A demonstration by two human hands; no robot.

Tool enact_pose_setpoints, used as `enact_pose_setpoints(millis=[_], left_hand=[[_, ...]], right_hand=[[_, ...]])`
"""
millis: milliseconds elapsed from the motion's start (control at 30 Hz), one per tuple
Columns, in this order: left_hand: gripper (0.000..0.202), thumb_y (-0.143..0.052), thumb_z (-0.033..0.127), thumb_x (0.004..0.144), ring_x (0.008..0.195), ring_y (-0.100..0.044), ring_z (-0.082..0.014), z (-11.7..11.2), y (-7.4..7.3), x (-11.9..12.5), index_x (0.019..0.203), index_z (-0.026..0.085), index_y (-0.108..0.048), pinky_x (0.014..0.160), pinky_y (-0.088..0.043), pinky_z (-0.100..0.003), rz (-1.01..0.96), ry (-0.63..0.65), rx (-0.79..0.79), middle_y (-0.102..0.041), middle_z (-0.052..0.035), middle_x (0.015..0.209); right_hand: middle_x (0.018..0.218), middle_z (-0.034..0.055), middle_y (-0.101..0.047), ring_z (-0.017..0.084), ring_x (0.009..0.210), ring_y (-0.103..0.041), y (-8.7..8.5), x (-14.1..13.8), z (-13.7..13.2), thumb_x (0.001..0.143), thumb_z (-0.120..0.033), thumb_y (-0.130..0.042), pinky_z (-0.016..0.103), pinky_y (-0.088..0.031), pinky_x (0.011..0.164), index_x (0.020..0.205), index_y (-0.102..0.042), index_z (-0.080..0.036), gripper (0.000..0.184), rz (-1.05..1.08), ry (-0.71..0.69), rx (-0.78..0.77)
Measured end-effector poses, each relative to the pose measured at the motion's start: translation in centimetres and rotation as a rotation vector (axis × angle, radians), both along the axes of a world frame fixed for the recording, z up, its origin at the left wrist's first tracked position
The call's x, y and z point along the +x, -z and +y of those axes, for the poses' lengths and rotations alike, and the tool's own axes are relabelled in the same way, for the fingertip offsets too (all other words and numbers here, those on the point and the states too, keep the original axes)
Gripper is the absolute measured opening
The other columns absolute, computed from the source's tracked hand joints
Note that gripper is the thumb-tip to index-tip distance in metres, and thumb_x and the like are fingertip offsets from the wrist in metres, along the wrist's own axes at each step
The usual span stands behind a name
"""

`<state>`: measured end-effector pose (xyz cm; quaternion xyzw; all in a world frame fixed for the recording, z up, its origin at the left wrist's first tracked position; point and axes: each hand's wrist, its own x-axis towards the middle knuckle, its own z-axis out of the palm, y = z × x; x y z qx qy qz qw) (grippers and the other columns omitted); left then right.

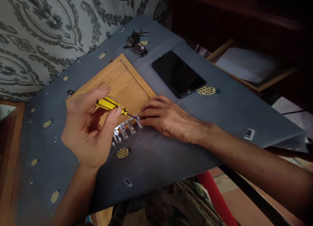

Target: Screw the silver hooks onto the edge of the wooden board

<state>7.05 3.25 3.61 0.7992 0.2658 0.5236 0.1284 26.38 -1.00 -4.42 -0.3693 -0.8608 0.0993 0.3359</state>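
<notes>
My left hand [86,131] is closed around the yellow and black handle of a screwdriver [110,105]. Its shaft slants down to the right, and the tip meets the right end of a silver metal hook rail [123,126]. That rail, with several curved hooks, lies along the near edge of a framed wooden board [122,86]. At the same end, my right hand [171,117] has its fingertips together on the rail and the board's edge. Its thumb is mostly hidden, as is the board's left part behind my left hand.
A black phone or tablet [179,74] lies right of the board. Beyond the board are dark-framed glasses [137,47] and keys with a clip [139,33]. The grey pineapple-print tablecloth [186,154] covers the table; a patterned curtain [61,21] hangs behind, and an open drawer [264,87] sits at right.
</notes>
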Motion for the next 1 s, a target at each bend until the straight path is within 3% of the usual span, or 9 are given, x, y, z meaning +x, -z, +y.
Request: enact_pose_setpoints(millis=[267, 500, 700, 833, 1000], left_hand=[[0.04, -0.073, 0.01, 0.082, 0.094, -0.072, -0.0161, -0.09, -0.02, -0.21, 0.118, 0.026, -0.067, 0.077, -0.066, -0.03, 0.02, 0.054, -0.081, -0.067, -0.0011, 0.115], [0.042, -0.074, 0.004, 0.08, 0.085, -0.072, -0.0131, 0.04, 0.08, 0.01, 0.114, 0.027, -0.069, 0.069, -0.065, -0.026, -0.013, 0.041, -0.045, -0.068, 0.001, 0.107], [0.036, -0.076, 0.009, 0.08, 0.083, -0.073, -0.0138, 0.26, -0.22, 0.05, 0.111, 0.026, -0.069, 0.069, -0.066, -0.028, -0.016, 0.099, -0.051, -0.067, 0.0008, 0.105], [0.039, -0.073, 0.004, 0.08, 0.086, -0.074, -0.015, 0.32, -0.31, 0.04, 0.112, 0.024, -0.069, 0.077, -0.067, -0.029, -0.006, 0.143, -0.073, -0.067, -0.0005, 0.105], [0.048, -0.072, -0.003, 0.074, 0.087, -0.074, -0.015, 0.58, 0.05, -0.11, 0.115, 0.021, -0.069, 0.077, -0.066, -0.028, -0.049, 0.172, -0.072, -0.066, -0.0021, 0.105]], right_hand=[[0.113, 0.0028, -0.075, 0.024, 0.109, -0.057, -0.03, 0.31, -0.07, 0.102, -0.022, -0.043, 0.049, -0.034, 0.103, 0.11, -0.069, -0.024, 0.028, -0.031, 0.011, 0.006], [0.111, 0.003, -0.076, 0.023, 0.108, -0.058, 0.02, 0.25, 0.0, 0.102, -0.022, -0.047, 0.05, -0.034, 0.104, 0.11, -0.07, -0.024, 0.024, -0.018, 0.023, 0.026], [0.112, 0.0035, -0.076, 0.024, 0.11, -0.059, 0.07, 0.37, 0.0, 0.099, -0.018, -0.05, 0.054, -0.034, 0.105, 0.107, -0.069, -0.023, 0.022, -0.046, 0.037, 0.026], [0.111, 0.0027, -0.077, 0.026, 0.111, -0.059, 0.07, 0.34, -0.02, 0.098, -0.017, -0.051, 0.057, -0.029, 0.109, 0.104, -0.072, -0.024, 0.023, -0.06, 0.066, 0.014], [0.112, 0.0026, -0.077, 0.027, 0.115, -0.059, -0.34, 0.11, -0.36, 0.092, -0.018, -0.053, 0.057, -0.028, 0.11, 0.105, -0.074, -0.025, 0.025, -0.031, 0.071, -0.015]])
